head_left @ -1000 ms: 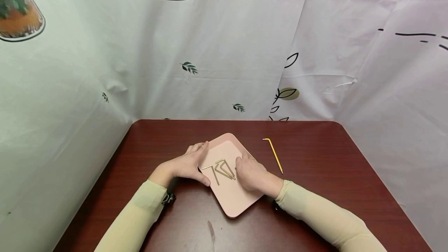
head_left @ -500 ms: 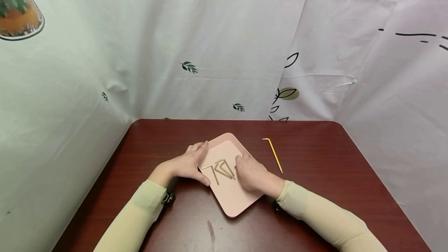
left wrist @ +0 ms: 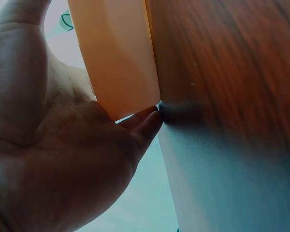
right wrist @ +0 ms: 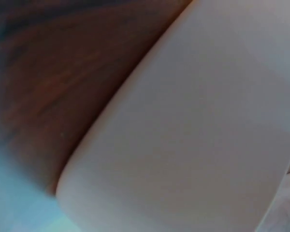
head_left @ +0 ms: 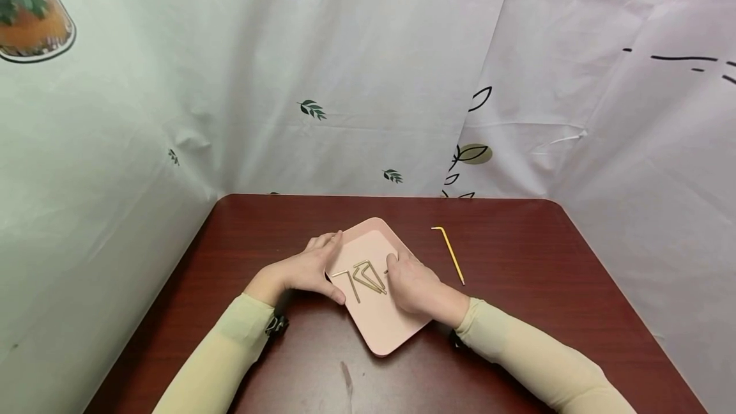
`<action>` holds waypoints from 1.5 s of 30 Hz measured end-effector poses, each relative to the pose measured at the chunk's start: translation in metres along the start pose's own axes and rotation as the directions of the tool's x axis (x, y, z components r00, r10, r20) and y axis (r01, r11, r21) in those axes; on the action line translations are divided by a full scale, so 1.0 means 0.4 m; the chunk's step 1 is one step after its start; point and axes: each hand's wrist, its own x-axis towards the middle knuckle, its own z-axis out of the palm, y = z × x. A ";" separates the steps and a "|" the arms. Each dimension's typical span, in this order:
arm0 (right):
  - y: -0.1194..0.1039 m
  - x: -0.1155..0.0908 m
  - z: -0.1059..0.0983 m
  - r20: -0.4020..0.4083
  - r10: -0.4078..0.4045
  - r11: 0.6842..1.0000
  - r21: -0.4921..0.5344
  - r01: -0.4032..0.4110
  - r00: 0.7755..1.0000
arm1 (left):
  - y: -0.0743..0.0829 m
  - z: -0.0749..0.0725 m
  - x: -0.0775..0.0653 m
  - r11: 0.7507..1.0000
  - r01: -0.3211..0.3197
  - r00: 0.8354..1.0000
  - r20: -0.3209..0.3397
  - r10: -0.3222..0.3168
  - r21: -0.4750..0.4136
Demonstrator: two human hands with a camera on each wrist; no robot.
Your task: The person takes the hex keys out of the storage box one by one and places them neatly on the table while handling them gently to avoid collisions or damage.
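A pink rectangular tray (head_left: 382, 337) lies turned cornerwise on the table. My left hand (head_left: 305, 272) rests against its left corner, thumb and fingers spread along the two sides. In the left wrist view, the fingers (left wrist: 147, 126) touch the tray's outer wall (left wrist: 118, 58) close over the table. Inside the tray lie several brass-coloured L-shaped hex keys: one hex key (head_left: 353, 287) apart at the left, others overlapping (head_left: 370, 278). My right hand (head_left: 411, 283) is curled low over the tray's right side. A short brass end shows at its fingertips, where it pinches a hex key mostly hidden by the hand.
A yellow hex key (head_left: 451, 254) with bare metal ends lies on the dark red-brown table (head_left: 506, 241), right of the tray. Patterned white cloth (head_left: 356, 82) hangs behind and beside the table. The right wrist view is mostly filled by the tray's wall (right wrist: 183, 121).
Both hands and the tray stay in place. A brass end shows slightly more clearly beside the right fingertips.
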 end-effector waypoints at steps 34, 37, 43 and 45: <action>0.026 -0.012 -0.045 -0.061 0.060 0.998 0.015 -0.059 0.996 | -0.003 0.001 -0.001 1.000 0.011 1.000 -0.004 -0.011 -0.008; 0.028 -0.012 -0.049 -0.051 0.076 0.997 0.025 -0.075 0.996 | -0.003 0.001 -0.001 1.000 0.016 1.000 -0.002 -0.016 -0.008; 0.037 -0.015 -0.055 -0.061 0.074 0.997 0.005 -0.073 0.995 | 0.004 -0.002 -0.003 1.000 0.022 1.000 0.001 -0.022 -0.015; 0.041 -0.015 -0.055 -0.074 0.061 0.998 -0.005 -0.061 0.995 | 0.003 0.000 -0.002 1.000 0.020 1.000 -0.001 -0.020 -0.013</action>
